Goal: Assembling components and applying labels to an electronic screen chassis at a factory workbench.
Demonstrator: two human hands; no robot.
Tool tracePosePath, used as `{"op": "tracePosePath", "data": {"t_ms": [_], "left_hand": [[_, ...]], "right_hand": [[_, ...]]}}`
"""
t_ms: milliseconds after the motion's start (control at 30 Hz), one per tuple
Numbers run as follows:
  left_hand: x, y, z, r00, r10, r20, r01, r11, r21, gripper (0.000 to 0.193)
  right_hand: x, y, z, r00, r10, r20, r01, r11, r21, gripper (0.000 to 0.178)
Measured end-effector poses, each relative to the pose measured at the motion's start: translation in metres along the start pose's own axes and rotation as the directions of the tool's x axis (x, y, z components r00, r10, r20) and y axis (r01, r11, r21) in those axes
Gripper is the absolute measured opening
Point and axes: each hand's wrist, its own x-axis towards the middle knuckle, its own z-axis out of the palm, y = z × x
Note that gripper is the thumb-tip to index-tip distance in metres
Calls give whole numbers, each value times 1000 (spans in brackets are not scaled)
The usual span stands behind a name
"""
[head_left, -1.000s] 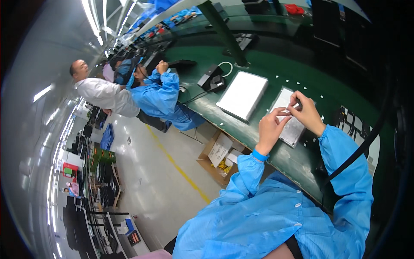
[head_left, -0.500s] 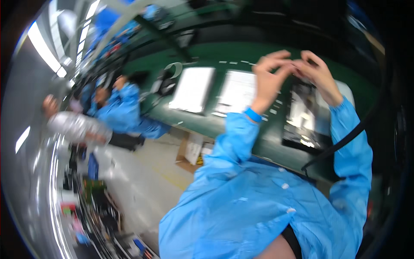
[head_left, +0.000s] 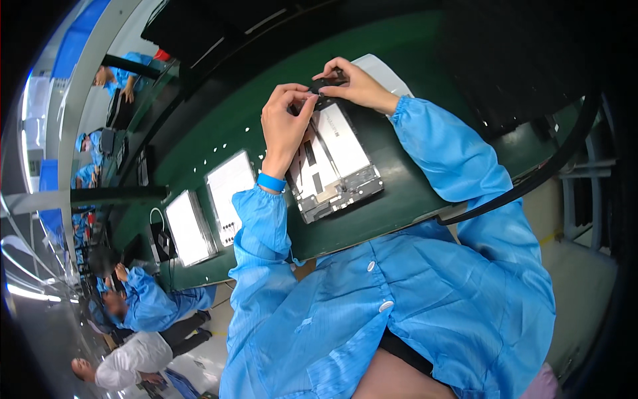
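My blue sleeves reach up over the green bench (head_left: 405, 193). The opened tablet (head_left: 335, 163), a second ago off to my right, now lies straight before me. At its far edge my left hand (head_left: 284, 126) and right hand (head_left: 355, 85) pinch together on a small dark part (head_left: 323, 84). Two white panels (head_left: 209, 209) lie leftward; co-workers (head_left: 143, 306) sit beyond.

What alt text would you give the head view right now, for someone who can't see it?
Both hands, the left hand and the right hand, pinch a small dark part at the far end of an opened flat device on a green workbench. Two white panels lie further left, where other workers in blue coats sit.
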Motion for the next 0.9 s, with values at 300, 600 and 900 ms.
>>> {"op": "tracePosePath", "data": {"t_ms": [300,600,900], "left_hand": [[-3,4,8,994,40,102,-57,985,166,15],[-4,4,5,993,-45,109,34,995,95,12],[-6,1,2,990,48,134,-61,994,94,13]], "right_hand": [[-13,-1,4,997,71,33,-73,995,69,37],[-1,-26,2,947,310,86,-315,948,51,46],[16,-32,-9,872,451,193,-456,890,-17,52]]}}
